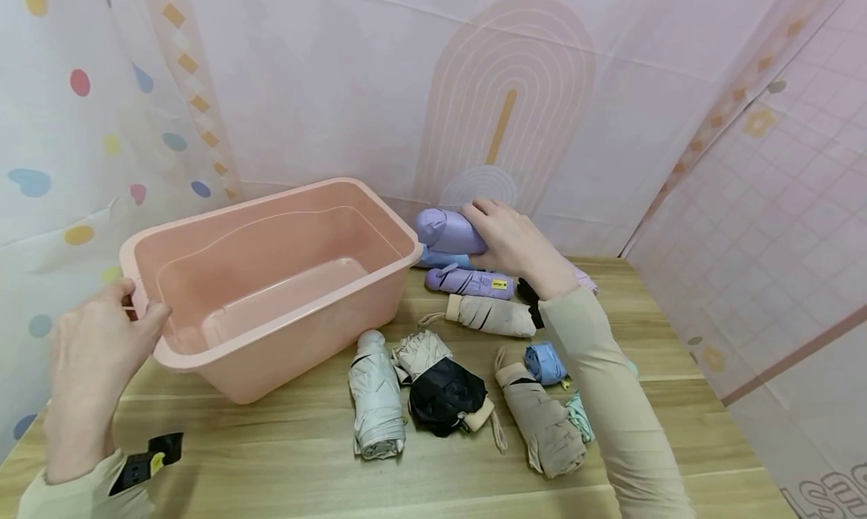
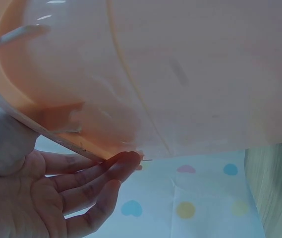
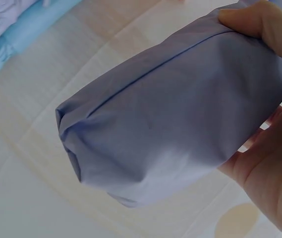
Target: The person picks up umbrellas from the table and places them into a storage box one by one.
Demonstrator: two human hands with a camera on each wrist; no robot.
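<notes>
Head view: R hand [image 1: 511, 244] grips a lilac umbrella [image 1: 450, 233] over a blue one [image 1: 440, 261] nr the tabletop's [image 1: 271, 459] back edge, just right of the pink tub [image 1: 318, 338]; L hand [image 1: 98, 346] pinches the tub's rim, left end. Step prob. = picking up; next move likely calls for firm grip + rim clearance. R wrist cam adds a long fabric crease; L wrist cam, fingers [image 2: 88, 191] mostly hidden in head.

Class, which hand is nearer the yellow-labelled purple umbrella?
Right. The right hand is just beyond that umbrella; the left hand is far left, gripping the tub.
</notes>
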